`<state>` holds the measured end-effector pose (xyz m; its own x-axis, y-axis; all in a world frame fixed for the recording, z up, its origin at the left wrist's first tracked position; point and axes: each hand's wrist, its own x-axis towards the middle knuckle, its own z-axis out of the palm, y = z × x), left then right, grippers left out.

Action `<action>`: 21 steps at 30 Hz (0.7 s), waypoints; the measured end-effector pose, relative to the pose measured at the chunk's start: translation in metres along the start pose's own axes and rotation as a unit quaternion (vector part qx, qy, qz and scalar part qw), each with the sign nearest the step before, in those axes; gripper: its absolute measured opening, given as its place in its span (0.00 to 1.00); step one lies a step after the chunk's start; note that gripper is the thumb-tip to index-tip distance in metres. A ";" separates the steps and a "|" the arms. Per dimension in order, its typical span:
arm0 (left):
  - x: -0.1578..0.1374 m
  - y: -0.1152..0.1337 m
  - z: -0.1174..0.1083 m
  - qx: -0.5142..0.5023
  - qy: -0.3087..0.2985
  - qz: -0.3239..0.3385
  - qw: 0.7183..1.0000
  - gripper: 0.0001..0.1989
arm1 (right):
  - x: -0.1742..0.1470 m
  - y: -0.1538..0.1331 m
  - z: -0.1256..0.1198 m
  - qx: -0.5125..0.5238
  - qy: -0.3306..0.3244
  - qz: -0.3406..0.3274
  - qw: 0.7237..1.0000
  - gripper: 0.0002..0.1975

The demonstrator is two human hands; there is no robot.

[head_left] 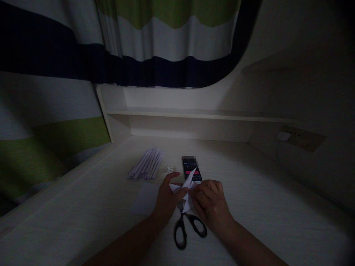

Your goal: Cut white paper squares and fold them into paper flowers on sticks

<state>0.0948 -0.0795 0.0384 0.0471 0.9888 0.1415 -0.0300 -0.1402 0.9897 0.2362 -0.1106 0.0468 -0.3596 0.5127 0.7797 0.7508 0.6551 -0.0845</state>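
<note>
Between my two hands is a piece of white paper (189, 180), folded or cut into pointed flaps that stick out up, left and down. My left hand (168, 194), a ring on one finger, pinches its left side with the thumb on top. On the other side, my right hand (212, 199) has its fingers closed on the paper's right part. Just below the paper lie scissors (181, 232) with black handles spread apart; their blades are mostly hidden under the paper and hands. A flat white sheet (144, 199) lies left of my left hand.
A bundle of thin rolled paper sticks (146, 163) lies at the left, with small white scraps (169, 169) beside it. Behind the hands lies a phone (191, 166) with its screen lit. A shelf (194, 113) runs along the back; a socket panel (302, 137) is on the right wall.
</note>
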 end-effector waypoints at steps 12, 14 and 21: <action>0.030 -0.002 -0.025 0.090 0.036 0.084 0.992 0.18 | 0.000 0.015 -0.003 -0.034 0.031 0.053 0.998 0.06; 0.044 -0.004 -0.046 0.284 0.096 0.134 0.944 0.15 | -0.001 0.017 -0.003 -0.032 0.039 0.050 0.997 0.05; 0.070 -0.013 -0.097 0.615 0.207 0.093 0.755 0.16 | 0.000 0.016 -0.003 -0.020 0.061 0.043 0.997 0.06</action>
<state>0.0018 -0.0031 0.0334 -0.1675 0.8416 0.5135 0.9642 0.0313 0.2633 0.2495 -0.1020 0.0473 -0.2256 0.4931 0.8402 0.7979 0.5884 -0.1311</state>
